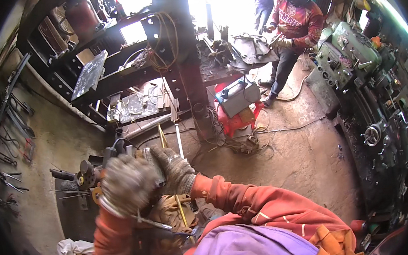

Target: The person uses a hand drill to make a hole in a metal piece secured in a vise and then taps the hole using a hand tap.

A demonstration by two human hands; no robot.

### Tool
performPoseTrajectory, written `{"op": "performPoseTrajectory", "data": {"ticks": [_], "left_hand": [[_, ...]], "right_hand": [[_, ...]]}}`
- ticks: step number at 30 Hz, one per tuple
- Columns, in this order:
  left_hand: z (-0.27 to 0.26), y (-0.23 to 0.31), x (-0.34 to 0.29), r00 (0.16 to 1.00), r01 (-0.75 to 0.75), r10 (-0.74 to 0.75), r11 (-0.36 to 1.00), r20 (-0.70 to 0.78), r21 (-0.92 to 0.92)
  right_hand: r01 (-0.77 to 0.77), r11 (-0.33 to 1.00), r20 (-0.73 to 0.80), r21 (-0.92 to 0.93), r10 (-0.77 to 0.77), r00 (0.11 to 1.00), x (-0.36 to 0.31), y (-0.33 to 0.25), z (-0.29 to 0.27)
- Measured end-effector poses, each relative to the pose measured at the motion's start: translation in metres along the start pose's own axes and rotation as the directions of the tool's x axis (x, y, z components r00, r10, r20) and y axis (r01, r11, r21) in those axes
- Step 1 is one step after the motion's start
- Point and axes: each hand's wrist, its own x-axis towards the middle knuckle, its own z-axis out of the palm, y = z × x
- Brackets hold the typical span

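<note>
My left hand, in a dirty knitted work glove, is smeared by motion, and I cannot make out its fingers. Close beside it, my right hand, in the same kind of glove, is closed against a grey, rounded metal piece. The left glove partly covers that piece, so its kind stays unclear. Below the hands a thin metal rod slants toward my lap. A yellow strip passes over a brown cloth there. Left of my left hand sits a machine with a round dark disc.
Pliers and tongs hang at the left. Ahead stand a dark metal rack and a red stool bearing a grey box. A co-worker stands at the far bench. A green lathe lines the right; cables cross the floor.
</note>
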Motion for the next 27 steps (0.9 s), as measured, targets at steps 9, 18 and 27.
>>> {"op": "performPoseTrajectory", "data": {"ticks": [9, 18, 27], "left_hand": [[0.016, -0.003, -0.116, 0.906, 0.392, -0.399, 0.917, -0.141, -0.075], [-0.029, 0.073, 0.006, 0.999, -0.012, -0.002, 0.935, -0.04, -0.354], [0.0, -0.023, -0.042, 0.965, 0.246, -0.259, 0.949, -0.043, -0.198]], "right_hand": [[-0.022, 1.0, 0.01, -0.018, 0.022, 1.0, 0.0, -0.006, -0.003], [-0.078, 0.995, -0.04, -0.063, 0.076, 0.996, 0.001, 0.013, 0.002], [-0.08, 0.997, 0.029, 0.001, 0.08, 0.996, 0.002, -0.01, 0.002]]}}
